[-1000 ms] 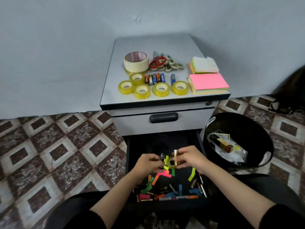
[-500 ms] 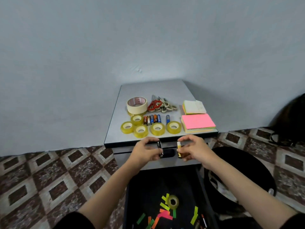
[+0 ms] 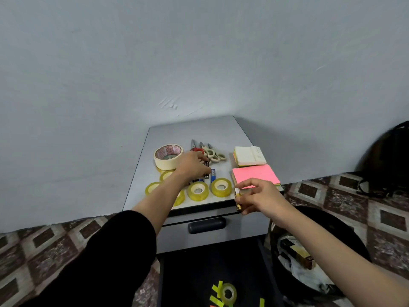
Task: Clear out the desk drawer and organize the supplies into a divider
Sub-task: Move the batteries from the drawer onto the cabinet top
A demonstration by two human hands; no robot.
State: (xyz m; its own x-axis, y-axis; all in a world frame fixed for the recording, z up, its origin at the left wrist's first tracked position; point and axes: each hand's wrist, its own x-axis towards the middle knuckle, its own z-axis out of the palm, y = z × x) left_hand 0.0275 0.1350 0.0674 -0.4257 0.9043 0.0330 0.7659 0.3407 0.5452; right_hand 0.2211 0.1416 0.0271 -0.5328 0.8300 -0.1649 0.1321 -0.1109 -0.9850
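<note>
one small roll of clear tape (image 3: 229, 293) lies in the open drawer (image 3: 188, 273) at the bottom edge, among loose yellow-green paper strips (image 3: 215, 299). just right of the drawer stands a black bin (image 3: 336, 223) lined with a bag, with a dark and gold box (image 3: 298, 254) inside it. the right forearm crosses over the bin and hides part of it. above the open drawer, a closed drawer front carries a dark handle (image 3: 207, 225).

the right hand (image 3: 263, 197) hovers at the front right corner of the cabinet top (image 3: 199, 129), thumb and fingers curled round a gold battery (image 3: 238, 197) held upright. it covers the near edge of the pink sticky notes (image 3: 254, 175). five yellowish tape rolls (image 3: 198, 191) sit along the front of the top, and the left forearm lies across them, hiding most of one.

the left hand (image 3: 191, 166) reaches further in, fingertips pinching a dark battery (image 3: 207, 166) at the row of batteries, most of which the hand covers. a blue battery (image 3: 213, 175) shows just right of it. behind the hand are a wide masking tape roll (image 3: 168, 156) on the left, scissors (image 3: 209, 150) bunched together in the middle, and a pale pad of notes (image 3: 249, 155) on the right. a dark bag (image 3: 389, 160) rests by the grey wall (image 3: 199, 63), far right.
</note>
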